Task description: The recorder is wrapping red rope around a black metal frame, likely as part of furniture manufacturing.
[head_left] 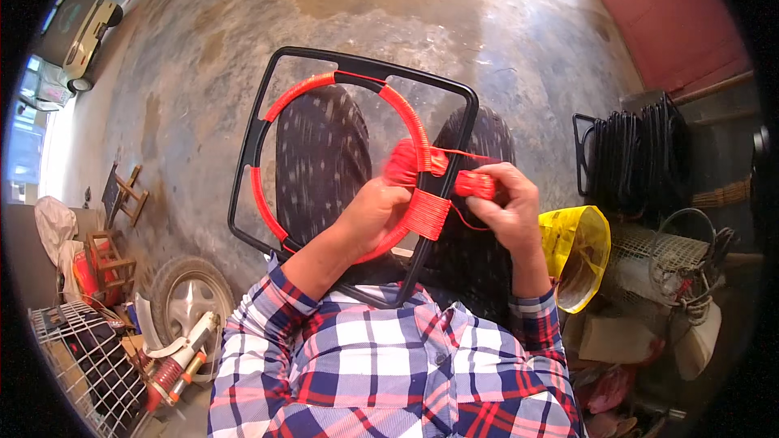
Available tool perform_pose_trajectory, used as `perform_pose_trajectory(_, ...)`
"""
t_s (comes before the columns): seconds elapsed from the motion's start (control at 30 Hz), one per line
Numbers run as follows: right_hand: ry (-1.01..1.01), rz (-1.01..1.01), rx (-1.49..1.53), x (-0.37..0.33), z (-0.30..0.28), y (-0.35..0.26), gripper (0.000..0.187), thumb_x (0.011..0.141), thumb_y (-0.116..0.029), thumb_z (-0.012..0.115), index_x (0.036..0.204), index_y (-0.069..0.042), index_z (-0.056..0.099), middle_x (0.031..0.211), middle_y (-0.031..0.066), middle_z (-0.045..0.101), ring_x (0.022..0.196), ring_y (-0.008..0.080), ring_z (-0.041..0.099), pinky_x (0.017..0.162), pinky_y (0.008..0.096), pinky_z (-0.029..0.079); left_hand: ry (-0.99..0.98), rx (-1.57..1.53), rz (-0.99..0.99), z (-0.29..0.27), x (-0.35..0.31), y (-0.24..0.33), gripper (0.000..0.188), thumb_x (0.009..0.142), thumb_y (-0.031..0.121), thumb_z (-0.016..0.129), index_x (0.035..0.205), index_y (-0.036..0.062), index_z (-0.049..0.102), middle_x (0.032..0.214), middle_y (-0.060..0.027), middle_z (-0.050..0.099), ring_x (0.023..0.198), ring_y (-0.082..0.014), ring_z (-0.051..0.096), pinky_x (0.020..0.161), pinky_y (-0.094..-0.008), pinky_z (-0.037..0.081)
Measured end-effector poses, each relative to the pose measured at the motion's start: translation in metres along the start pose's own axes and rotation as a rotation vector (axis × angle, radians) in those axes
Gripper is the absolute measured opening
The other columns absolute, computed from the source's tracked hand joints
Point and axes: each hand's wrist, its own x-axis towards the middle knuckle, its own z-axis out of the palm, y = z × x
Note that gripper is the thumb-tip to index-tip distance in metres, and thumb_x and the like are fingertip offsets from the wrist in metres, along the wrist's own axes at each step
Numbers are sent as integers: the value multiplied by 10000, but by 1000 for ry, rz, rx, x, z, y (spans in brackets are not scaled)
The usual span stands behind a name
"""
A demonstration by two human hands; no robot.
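Note:
A black square frame (243,161) with an inner ring lies tilted over my lap. Orange cord (410,113) is wound tightly round much of the ring, and a broad wrapped band (428,214) joins the ring to the frame's right bar. My left hand (380,215) is closed on the ring beside this band, its fingers partly hidden. A blurred orange bundle (401,164) sits just above it; I cannot tell whether the fingers hold it too. Right of the bar, my right hand (511,204) pinches a small bundle of orange cord (475,185), with loose strands running to the frame.
Several black frames (629,150) stand stacked at the right. Nearer are a yellow bag (578,247) and a wire mesh cage (649,264). To the left lie a wheel (193,298), a white wire rack (85,373) and small wooden stools (109,264). A vehicle (81,36) stands far left.

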Motion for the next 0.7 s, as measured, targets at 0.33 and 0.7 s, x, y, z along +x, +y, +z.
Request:
perform_pose_trajectory(0.33,-242,-190,1439,-25,-102,28,179,914,-244,600,881,-88,519,745,34,496,574,146,435,624,296,390,37,3,9,-5,0,1,220,985,77,489,1179,-16,536,1050,-96,656,971,-183,665,924,-340,543)
perform_pose_trajectory(0.7,93,185,938,-27,-45,-22,228,893,-112,630,1089,-51,530,1202,156,622,811,173,613,719,320,557,-63,52,87,3,-2,3,197,968,61,542,1150,-7,574,1067,-83,657,974,-165,662,900,-325,541)
